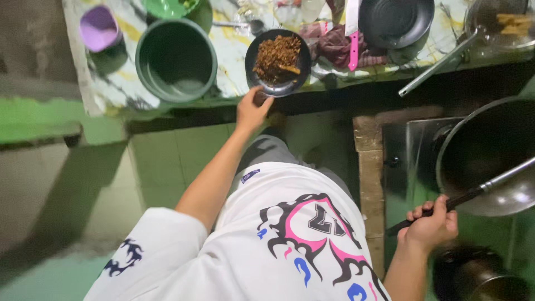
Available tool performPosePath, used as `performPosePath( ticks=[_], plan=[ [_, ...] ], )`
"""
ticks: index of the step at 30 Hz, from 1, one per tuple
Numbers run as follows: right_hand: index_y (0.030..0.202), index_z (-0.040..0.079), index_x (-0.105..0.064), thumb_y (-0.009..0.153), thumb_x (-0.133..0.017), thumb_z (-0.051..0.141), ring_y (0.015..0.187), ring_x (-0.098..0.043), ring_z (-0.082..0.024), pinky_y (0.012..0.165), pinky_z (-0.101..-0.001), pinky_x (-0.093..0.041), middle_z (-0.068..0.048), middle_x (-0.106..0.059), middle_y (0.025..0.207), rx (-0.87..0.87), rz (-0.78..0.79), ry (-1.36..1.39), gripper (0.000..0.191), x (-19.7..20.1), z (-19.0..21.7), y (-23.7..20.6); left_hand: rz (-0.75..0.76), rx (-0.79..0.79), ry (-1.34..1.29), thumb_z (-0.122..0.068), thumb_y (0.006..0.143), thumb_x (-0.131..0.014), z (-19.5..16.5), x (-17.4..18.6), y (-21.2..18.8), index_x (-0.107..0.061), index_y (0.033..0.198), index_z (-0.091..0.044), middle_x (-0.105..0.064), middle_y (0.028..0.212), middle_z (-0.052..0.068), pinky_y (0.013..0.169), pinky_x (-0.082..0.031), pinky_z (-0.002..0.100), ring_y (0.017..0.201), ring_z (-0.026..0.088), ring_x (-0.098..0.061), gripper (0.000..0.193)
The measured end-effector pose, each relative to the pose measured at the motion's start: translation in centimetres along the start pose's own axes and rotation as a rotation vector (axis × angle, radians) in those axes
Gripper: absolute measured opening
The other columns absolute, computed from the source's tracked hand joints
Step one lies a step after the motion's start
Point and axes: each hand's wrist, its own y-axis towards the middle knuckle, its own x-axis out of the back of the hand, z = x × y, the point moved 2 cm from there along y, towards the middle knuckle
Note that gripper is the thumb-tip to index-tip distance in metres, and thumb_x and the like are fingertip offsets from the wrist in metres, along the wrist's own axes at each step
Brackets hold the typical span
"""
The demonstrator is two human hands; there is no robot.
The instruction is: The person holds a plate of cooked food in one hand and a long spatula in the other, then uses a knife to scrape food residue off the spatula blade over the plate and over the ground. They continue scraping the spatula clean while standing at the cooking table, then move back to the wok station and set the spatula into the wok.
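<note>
My left hand (pixel 252 108) reaches out to the near rim of a black bowl (pixel 257 61) on the marbled counter (pixel 237 50) and grips its edge. The bowl holds a heap of brown, crumbly fried food (pixel 277 54). My right hand (pixel 430 226) is closed around the dark end of a long metal handle (pixel 490 187) that runs up into a large dark wok (pixel 490 150) on the stove at the right. The tool's working end is hidden inside the wok.
A large empty green pot (pixel 175 58) and a purple cup (pixel 99 27) stand left of the bowl. A knife with a pink handle (pixel 352 47), a dark pan (pixel 395 19) and a long-handled pan (pixel 490 25) lie to the right. Another pot (pixel 479 276) sits lower right.
</note>
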Motion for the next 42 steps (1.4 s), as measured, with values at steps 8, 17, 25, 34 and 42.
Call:
performPosePath(
  ticks=[8,17,25,34,42],
  plan=[
    [0.099,0.013,-0.056,0.110,-0.066,0.020,0.056,-0.046,-0.009,0.047,-0.0272,-0.035,0.002,-0.051,0.076,-0.051,-0.330,0.095,0.016,-2.1,-2.0,-10.6,0.469,-0.116,-0.111,-0.031,0.096,-0.073,-5.9,-6.6,9.4,-0.074,0.113,-0.005,-0.077,0.095,0.007,0.074,-0.058,0.030,0.081,0.013,-0.069,0.031],
    [0.094,0.012,-0.058,0.104,-0.068,0.020,0.047,-0.044,-0.007,0.039,-0.0250,-0.031,0.003,-0.051,0.068,-0.080,-0.548,0.101,0.016,-2.5,-5.5,-17.6,1.154,-0.414,0.425,-0.054,0.101,-0.051,-9.5,-19.7,-2.3,-0.073,0.111,-0.005,-0.074,0.103,0.023,0.081,-0.054,0.048,0.096,0.039,-0.070,0.055],
    [0.101,0.002,-0.064,0.106,-0.073,0.017,0.070,-0.051,-0.006,0.061,-0.0256,-0.040,0.001,-0.058,0.081,0.090,-0.442,-0.358,0.018,3.3,-10.0,-16.5,1.272,-0.716,0.843,-0.050,0.097,-0.051,-9.2,-30.7,-10.5,-0.069,0.113,-0.007,-0.070,0.104,0.025,0.078,-0.055,0.052,0.095,0.043,-0.069,0.048],
    [0.111,0.001,-0.068,0.100,-0.072,0.020,0.074,-0.056,-0.008,0.066,-0.0271,-0.046,-0.004,-0.066,0.085,-0.074,-0.399,-0.478,0.022,10.8,-8.8,-14.6,1.092,-0.895,0.895,-0.021,0.104,-0.051,-7.4,-34.9,-14.2,-0.070,0.102,-0.003,-0.073,0.100,0.022,0.079,-0.059,0.048,0.091,0.038,-0.073,0.026],
    [0.106,0.001,-0.069,0.097,-0.073,0.022,0.065,-0.058,-0.011,0.061,-0.0307,-0.046,-0.005,-0.064,0.075,-0.133,-0.366,-0.743,0.023,13.4,-5.6,-13.1,1.334,-0.069,0.668,-0.041,0.097,-0.059,-8.0,-35.2,-12.9,-0.070,0.100,0.001,-0.076,0.099,0.028,0.077,-0.062,0.051,0.094,0.043,-0.077,0.043]
  ],
)
